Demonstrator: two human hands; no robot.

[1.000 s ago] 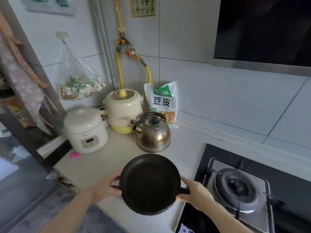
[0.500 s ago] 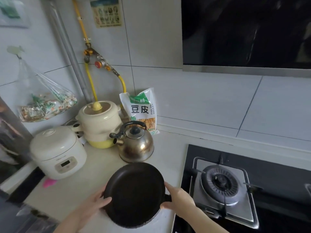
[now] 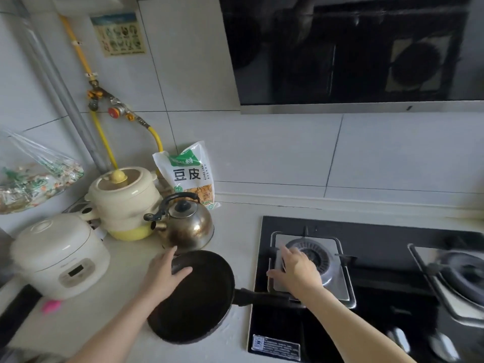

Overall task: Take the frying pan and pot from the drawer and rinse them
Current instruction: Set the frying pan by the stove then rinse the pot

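Note:
A black frying pan (image 3: 199,302) lies flat on the pale countertop (image 3: 235,221), just left of the gas hob. Its long black handle (image 3: 259,299) points right over the hob's edge. My left hand (image 3: 162,273) holds the pan's far left rim, thumb inside the pan and fingers outside. My right hand (image 3: 298,271) is off the handle and hovers over the left burner (image 3: 318,254) with fingers relaxed and nothing in it.
A steel kettle (image 3: 188,226) stands right behind the pan. Left of it are a cream lidded pot (image 3: 125,197) and a white rice cooker (image 3: 57,255). A food bag (image 3: 188,174) leans on the tiled wall. The black hob (image 3: 379,229) fills the right side.
The pan has been set down on the counter. My right hand let go of the handle and moved right over the burner. The camera view swung right.

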